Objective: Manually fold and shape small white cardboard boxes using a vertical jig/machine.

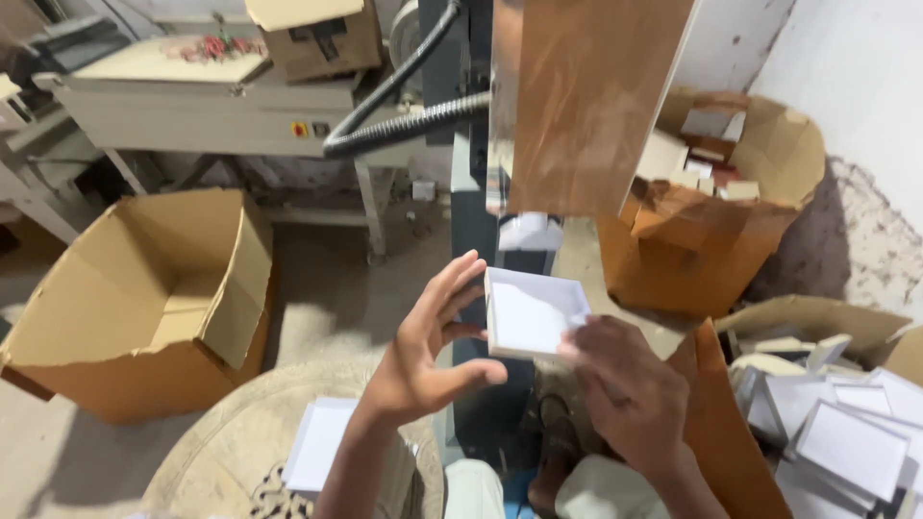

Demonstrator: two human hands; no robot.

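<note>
Head view, both hands' fingers (pixel 452 288) spread, holding white box tray (pixel 532 314)

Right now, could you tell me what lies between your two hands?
In the head view, a shallow white box tray sits between the left hand and right hand, both touching it.

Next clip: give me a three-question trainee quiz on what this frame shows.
1. True or false: both hands touch the white tray.
2. Where does the empty cardboard box stand: A) at the left, B) at the right, C) under the tray?
3. What lies piled by the right hand?

Key: 1. True; the left hand is at its left edge. 2. A. 3. More white trays.
</note>
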